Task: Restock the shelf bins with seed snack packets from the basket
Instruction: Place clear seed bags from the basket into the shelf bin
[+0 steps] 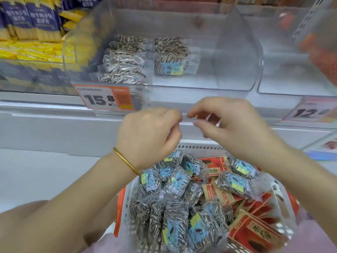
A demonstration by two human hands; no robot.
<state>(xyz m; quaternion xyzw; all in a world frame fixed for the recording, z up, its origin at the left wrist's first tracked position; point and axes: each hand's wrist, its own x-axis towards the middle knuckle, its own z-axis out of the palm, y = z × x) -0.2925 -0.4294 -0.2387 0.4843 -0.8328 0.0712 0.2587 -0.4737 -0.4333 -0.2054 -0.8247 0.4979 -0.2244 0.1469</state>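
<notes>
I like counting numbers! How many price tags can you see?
2: the orange 15.8 tag at centre-left, and the 12 tag at the right edge. A blurry card below that may be another.

Both forearms bare and raised, converging from the lower corners. Left hand (149, 136) — back to camera, fingers curled under, contents hidden. Right hand (235, 125) just beside it, fingertips close to the left knuckles — fingers curled round a reddish thing (209, 116), blurred.
</notes>
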